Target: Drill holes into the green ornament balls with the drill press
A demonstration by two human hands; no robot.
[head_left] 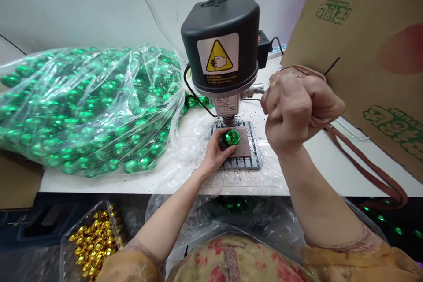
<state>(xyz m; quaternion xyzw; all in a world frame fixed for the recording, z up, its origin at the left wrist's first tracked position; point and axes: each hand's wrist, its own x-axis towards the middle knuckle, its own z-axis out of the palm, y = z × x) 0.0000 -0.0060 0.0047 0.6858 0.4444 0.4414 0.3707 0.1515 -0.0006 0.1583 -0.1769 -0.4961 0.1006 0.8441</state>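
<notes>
A faceted shiny green ball (pixel 232 137) sits in a dark round holder (pixel 223 142) on the base plate of a black-headed bench press (pixel 220 39). The thumb and fingers of my left hand (pixel 216 152) are wrapped round the holder and ball, just below the machine's spindle (pixel 228 120). My right hand (pixel 294 110) is closed in a fist at the right of the machine, higher than the left. A metal lever shaft (pixel 256 90) runs from the machine into this fist; the gripped part is hidden by the fingers.
A large clear bag (pixel 95 110) of green balls lies on the left of the white table. Dark crumbs surround the slotted base plate (pixel 256 158). A cardboard box (pixel 370 53) and brown strap (pixel 370 167) are at right. Below left, a clear tub (pixel 64 251) holds gold balls.
</notes>
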